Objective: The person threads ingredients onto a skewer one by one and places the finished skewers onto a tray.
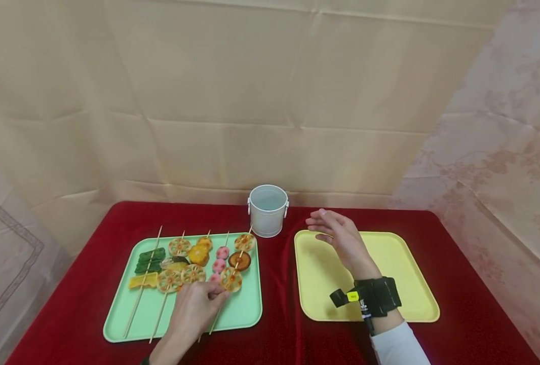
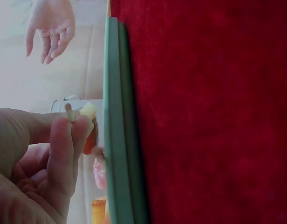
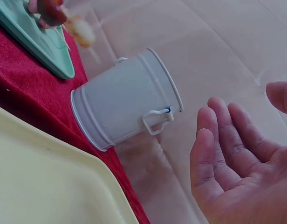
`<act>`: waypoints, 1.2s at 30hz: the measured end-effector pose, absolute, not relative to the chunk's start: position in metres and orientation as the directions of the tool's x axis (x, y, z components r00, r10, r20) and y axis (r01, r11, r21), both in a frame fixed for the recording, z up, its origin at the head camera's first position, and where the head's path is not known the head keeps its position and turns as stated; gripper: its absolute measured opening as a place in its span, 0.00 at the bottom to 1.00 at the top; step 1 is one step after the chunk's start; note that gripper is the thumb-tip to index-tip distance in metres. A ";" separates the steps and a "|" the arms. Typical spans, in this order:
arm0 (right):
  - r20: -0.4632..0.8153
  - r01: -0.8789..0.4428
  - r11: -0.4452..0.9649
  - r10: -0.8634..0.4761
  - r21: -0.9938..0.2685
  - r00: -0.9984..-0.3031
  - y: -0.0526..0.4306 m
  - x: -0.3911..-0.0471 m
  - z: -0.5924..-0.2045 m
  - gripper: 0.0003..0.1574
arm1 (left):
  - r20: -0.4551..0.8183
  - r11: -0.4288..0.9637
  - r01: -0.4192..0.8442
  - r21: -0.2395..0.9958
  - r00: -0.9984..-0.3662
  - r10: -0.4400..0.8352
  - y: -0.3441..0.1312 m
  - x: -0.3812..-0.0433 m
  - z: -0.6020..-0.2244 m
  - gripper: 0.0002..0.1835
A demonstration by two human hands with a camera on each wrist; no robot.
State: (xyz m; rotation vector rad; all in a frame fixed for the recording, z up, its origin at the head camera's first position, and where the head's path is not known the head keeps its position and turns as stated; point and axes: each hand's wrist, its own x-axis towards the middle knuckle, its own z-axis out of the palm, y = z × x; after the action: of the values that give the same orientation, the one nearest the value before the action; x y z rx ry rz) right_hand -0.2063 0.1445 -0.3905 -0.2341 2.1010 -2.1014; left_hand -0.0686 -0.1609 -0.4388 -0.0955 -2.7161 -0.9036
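Observation:
My left hand (image 1: 196, 307) pinches the lower part of a food skewer (image 1: 240, 260) at the right side of the green tray (image 1: 244, 314). That skewer carries two lotus root slices with a brown mushroom slice between them. In the left wrist view, the stick's blunt end (image 2: 69, 112) pokes out between thumb and fingers of the left hand (image 2: 45, 163). Over the yellow tray (image 1: 388, 263), my right hand (image 1: 340, 238) is held up with fingers extended and nothing in it. Its palm and loosely bent fingers show in the right wrist view, where the hand (image 3: 241, 163) is beside the white bucket (image 3: 127, 100).
On the green tray lie several other skewers, among them green vegetable pieces (image 1: 150, 260), pink balls (image 1: 219, 265) and a corn piece (image 1: 199, 255). The small white bucket (image 1: 267, 218) stands behind and between the trays. A red cloth (image 1: 279, 304) covers the table, with a beige curtain (image 1: 252, 101) behind.

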 end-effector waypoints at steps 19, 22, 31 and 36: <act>0.007 -0.002 -0.022 -0.222 -1.000 -0.975 0.147 -0.205 -0.392 0.30 | 0.148 0.819 0.155 0.553 -0.985 0.086 -0.157 -0.082 -0.438 0.19; 0.005 0.000 -0.019 -0.224 -1.000 -0.974 0.147 -0.204 -0.392 0.29 | 0.119 0.812 0.140 0.566 -0.989 0.087 -0.159 -0.081 -0.436 0.24; -0.005 0.004 0.003 -0.211 -1.000 -0.978 0.150 -0.200 -0.391 0.30 | 0.085 0.827 0.088 0.555 -0.995 0.049 -0.168 -0.086 -0.421 0.24; 0.009 -0.017 0.041 -0.193 -0.999 -0.981 0.154 -0.198 -0.389 0.30 | 0.161 0.860 0.072 0.505 -0.987 -0.011 -0.181 -0.099 -0.402 0.12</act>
State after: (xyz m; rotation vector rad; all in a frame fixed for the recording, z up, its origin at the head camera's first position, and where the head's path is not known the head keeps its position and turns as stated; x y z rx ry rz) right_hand -0.1981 0.1541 -0.3885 -0.2206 2.1706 -2.0789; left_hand -0.0993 -0.1814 -0.4020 -0.0474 -2.8758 -0.7900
